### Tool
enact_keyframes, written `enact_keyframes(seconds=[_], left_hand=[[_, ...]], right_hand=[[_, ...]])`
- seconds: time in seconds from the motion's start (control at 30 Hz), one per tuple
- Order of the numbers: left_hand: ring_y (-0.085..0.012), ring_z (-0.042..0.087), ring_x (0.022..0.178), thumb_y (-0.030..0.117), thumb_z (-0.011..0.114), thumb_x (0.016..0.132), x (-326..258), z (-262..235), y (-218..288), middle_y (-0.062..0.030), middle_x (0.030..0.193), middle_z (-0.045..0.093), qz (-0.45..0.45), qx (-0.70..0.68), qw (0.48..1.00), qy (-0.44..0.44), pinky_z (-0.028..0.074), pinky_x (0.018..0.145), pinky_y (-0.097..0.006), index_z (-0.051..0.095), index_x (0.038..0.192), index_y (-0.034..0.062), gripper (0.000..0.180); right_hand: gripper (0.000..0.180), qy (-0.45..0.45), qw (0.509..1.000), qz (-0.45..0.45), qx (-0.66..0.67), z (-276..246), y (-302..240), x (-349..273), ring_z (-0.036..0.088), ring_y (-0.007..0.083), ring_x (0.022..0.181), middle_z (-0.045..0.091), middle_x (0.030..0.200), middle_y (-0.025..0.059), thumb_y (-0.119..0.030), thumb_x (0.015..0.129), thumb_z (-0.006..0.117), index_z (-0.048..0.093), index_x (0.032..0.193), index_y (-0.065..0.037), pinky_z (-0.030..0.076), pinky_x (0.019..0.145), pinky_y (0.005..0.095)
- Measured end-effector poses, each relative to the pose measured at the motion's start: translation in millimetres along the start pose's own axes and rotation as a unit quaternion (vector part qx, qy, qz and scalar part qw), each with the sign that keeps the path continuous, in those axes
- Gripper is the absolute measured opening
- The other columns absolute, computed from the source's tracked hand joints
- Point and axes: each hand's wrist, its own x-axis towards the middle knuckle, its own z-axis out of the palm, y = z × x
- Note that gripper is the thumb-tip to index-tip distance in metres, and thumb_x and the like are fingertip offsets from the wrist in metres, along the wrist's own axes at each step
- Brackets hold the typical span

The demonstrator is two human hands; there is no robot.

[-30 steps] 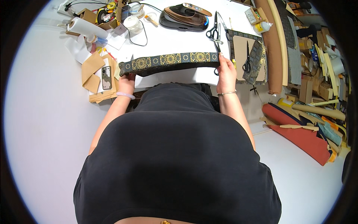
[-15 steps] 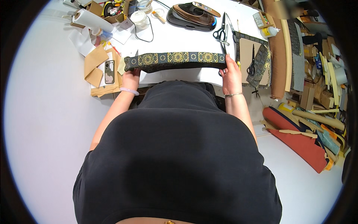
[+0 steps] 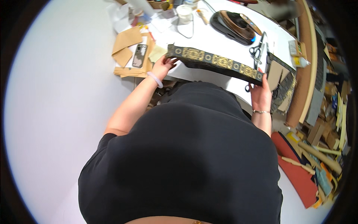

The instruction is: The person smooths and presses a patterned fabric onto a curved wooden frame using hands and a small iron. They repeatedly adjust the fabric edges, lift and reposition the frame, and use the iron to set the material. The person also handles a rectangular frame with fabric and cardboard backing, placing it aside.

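Note:
A long strip-like piece of dark patterned brocade [image 3: 212, 59] with gold medallions and a black lower side stretches between my hands, above the table's front edge. My left hand [image 3: 163, 67], with a pale bangle at its wrist, grips the left end, its fingers curled underneath. At the right end my right hand [image 3: 261, 96] holds the piece with the thumb along its edge; a thin metal bracelet circles that wrist. The piece slopes down toward the right. Its back is hidden from view.
Beyond lies the white table [image 3: 209, 35] with an iron [image 3: 235, 27], black scissors [image 3: 256, 52] and a white jar [image 3: 184, 14]. A phone [image 3: 139, 56] rests on brown paper [image 3: 126, 39] at left. Right are a glue bottle [image 3: 300, 62] and a long brown roll [image 3: 305, 74].
The view has turned, so the table and its things appear shifted right and tilted. The brocade piece, level before, now slants down to the right, still held at both ends.

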Motion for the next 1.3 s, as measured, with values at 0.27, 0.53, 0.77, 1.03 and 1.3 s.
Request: enact_keyframes(seconds=[0.27, 0.53, 0.77, 1.03, 1.3], left_hand=[[-0.0206, 0.059, 0.128, 0.061, 0.053, 0.106, -16.7, 28.4, 52.5, -0.0057, 0.140, 0.066, -0.030, -0.175, 0.983, -0.047, 0.040, 0.115, -0.039, 0.057, 0.149, 0.0085, 0.068], [-0.0172, 0.058, 0.134, 0.030, 0.047, 0.115, -23.2, 48.4, 65.3, -0.0056, 0.147, 0.062, -0.038, -0.077, 0.996, -0.001, 0.043, 0.113, -0.035, 0.059, 0.150, 0.0065, 0.043], [-0.0155, 0.062, 0.126, 0.024, 0.051, 0.114, -17.2, 52.6, 57.5, -0.0045, 0.138, 0.069, -0.017, -0.097, 0.994, 0.044, 0.045, 0.111, -0.033, 0.065, 0.142, 0.0033, 0.038], [-0.0195, 0.064, 0.127, 0.021, 0.052, 0.113, -12.6, 48.3, 52.2, -0.0120, 0.135, 0.071, 0.062, -0.058, 0.996, 0.024, 0.047, 0.114, -0.032, 0.068, 0.134, -0.0046, 0.036], [-0.0114, 0.060, 0.125, 0.029, 0.051, 0.114, -16.4, 50.6, 59.3, -0.0026, 0.136, 0.071, 0.015, -0.076, 0.997, 0.016, 0.043, 0.107, -0.029, 0.070, 0.138, 0.0045, 0.039]], right_hand=[[0.047, -0.006, 0.998, -0.050, -0.028, 5.7, 2.0, -3.3, 0.055, 0.0208, 0.129, 0.061, 0.140, 0.0093, -0.036, 0.116, 0.042, 0.057, 0.146, -0.003, 0.039, 0.116, 0.0412], [0.050, 0.000, 0.998, -0.059, -0.024, 5.4, 4.0, 0.5, 0.054, 0.0239, 0.133, 0.059, 0.143, 0.0125, -0.037, 0.116, 0.041, 0.055, 0.149, -0.002, 0.037, 0.120, 0.0445], [0.050, 0.009, 0.998, -0.061, -0.027, 5.4, 5.9, -1.7, 0.054, 0.0237, 0.133, 0.061, 0.142, 0.0124, -0.037, 0.116, 0.041, 0.054, 0.150, -0.002, 0.038, 0.120, 0.0429], [0.046, 0.022, 0.997, -0.066, -0.028, 12.5, 3.5, -6.7, 0.058, 0.0204, 0.126, 0.063, 0.139, 0.0090, -0.035, 0.116, 0.042, 0.057, 0.146, -0.003, 0.043, 0.112, 0.0406], [0.046, 0.034, 0.998, -0.041, 0.025, 14.4, 5.6, -5.4, 0.057, 0.0210, 0.131, 0.062, 0.146, 0.0098, -0.035, 0.116, 0.043, 0.056, 0.149, -0.006, 0.040, 0.117, 0.0413]])
